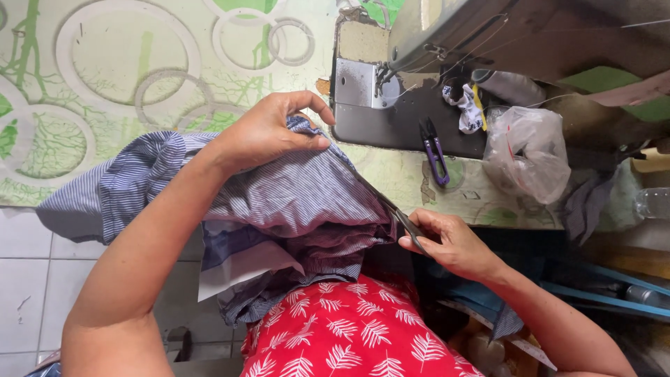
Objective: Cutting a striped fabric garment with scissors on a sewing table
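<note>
A blue-and-white striped garment (pixel 279 202) lies bunched over the table edge and my lap. My left hand (pixel 269 129) pinches a fold of it near the top, close to the sewing machine's plate. My right hand (pixel 450 241) grips a small metal cutting tool (pixel 408 225) whose blades point up along the fabric's right edge. A stiff white lining piece (pixel 237 269) sticks out beneath the striped cloth.
A grey sewing machine (pixel 488 35) stands at the back right with its needle plate (pixel 356 84). Purple thread snips (pixel 435 153) and a crumpled clear plastic bag (pixel 530 150) lie beside it. The table cover (pixel 105 70) has green and white rings. Tiled floor lies to the left.
</note>
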